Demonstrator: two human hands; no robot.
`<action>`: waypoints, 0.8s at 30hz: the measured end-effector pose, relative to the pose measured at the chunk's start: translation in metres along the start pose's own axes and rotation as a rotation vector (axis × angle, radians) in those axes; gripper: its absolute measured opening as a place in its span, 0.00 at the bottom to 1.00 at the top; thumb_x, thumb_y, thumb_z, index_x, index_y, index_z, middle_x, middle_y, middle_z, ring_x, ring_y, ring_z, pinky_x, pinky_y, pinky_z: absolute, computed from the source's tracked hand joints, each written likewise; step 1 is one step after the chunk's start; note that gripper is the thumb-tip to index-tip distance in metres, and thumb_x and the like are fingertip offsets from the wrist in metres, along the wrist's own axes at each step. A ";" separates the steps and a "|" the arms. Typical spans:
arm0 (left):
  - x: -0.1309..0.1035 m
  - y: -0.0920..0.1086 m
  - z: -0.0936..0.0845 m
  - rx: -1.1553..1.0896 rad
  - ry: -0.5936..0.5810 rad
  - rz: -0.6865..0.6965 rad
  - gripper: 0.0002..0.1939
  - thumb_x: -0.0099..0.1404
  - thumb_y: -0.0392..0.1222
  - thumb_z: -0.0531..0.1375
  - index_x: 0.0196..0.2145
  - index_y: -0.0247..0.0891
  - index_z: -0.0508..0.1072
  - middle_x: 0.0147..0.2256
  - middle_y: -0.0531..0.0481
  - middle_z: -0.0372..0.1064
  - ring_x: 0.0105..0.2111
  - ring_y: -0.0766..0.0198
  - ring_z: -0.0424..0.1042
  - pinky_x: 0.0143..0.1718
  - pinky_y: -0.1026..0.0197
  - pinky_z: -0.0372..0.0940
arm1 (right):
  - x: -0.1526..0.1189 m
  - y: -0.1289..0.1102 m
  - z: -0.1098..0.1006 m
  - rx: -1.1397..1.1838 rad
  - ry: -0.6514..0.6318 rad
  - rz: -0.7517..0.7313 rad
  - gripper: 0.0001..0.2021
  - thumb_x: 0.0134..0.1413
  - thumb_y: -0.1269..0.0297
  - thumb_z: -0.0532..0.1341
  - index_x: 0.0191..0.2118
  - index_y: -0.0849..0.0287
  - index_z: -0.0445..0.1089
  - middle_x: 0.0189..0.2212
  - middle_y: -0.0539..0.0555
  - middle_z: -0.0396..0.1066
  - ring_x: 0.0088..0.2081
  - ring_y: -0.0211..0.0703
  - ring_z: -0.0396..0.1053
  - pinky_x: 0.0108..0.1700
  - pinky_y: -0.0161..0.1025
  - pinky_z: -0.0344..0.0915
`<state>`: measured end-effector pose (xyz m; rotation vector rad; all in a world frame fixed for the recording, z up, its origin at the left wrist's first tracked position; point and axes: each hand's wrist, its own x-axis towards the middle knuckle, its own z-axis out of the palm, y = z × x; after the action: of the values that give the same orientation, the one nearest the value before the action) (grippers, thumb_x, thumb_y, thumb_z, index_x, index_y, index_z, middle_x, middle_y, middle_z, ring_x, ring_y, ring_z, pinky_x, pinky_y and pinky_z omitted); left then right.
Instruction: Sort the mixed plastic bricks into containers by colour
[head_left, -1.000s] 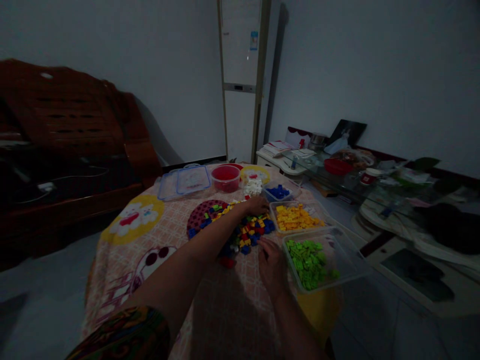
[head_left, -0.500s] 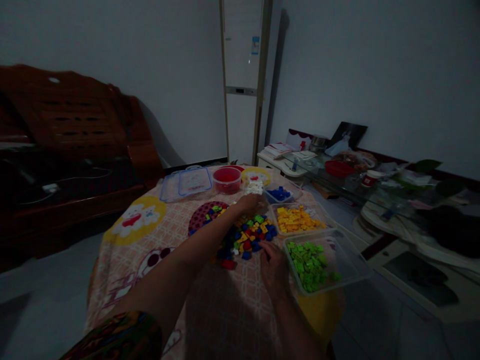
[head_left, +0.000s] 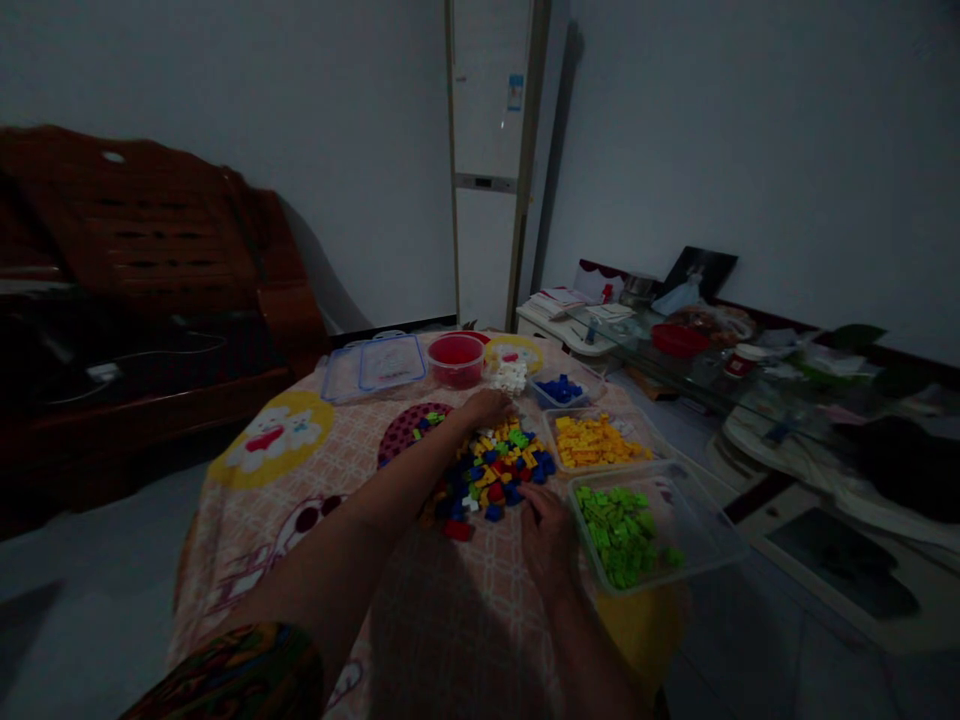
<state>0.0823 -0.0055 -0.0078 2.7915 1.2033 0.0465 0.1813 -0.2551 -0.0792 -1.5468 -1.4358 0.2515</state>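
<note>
A mixed pile of toy building bricks (head_left: pixel 499 470), in red, blue, yellow, green and white, lies on the patterned tablecloth (head_left: pixel 480 580). My left hand (head_left: pixel 489 404) reaches over the far side of this pile, close to a heap of white bricks (head_left: pixel 508 376). Its fingers are dark and mostly hidden, so I cannot make out a brick in them. At the pile's near right edge rests my right hand (head_left: pixel 546 530), index finger stretched toward the blue bricks and thumb apart from it; no held brick shows. Beside it stands a clear tray (head_left: pixel 705 560) of green bricks (head_left: pixel 619 530).
Yellow bricks (head_left: pixel 596 440) fill another clear tray, and blue bricks (head_left: pixel 559 388) a smaller one behind. A red-tinted round tub (head_left: pixel 456 362) and a blue-edged clear lid (head_left: pixel 390 362) sit at the back. A cluttered glass table (head_left: pixel 637 345) stands to the right.
My left hand has drawn back slightly to the left from beside the white heap toward the mixed pile. The right hand stays almost where it was.
</note>
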 end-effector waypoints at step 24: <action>-0.002 -0.011 -0.002 -0.066 -0.044 -0.002 0.22 0.73 0.48 0.47 0.43 0.35 0.78 0.43 0.40 0.78 0.42 0.58 0.76 0.42 0.62 0.66 | -0.001 0.003 0.001 -0.011 -0.007 -0.005 0.18 0.57 0.71 0.53 0.47 0.58 0.78 0.47 0.58 0.77 0.50 0.47 0.73 0.56 0.46 0.67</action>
<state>0.0727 0.0012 -0.0068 2.7203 1.1728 0.0246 0.1818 -0.2550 -0.0826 -1.5519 -1.4490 0.2471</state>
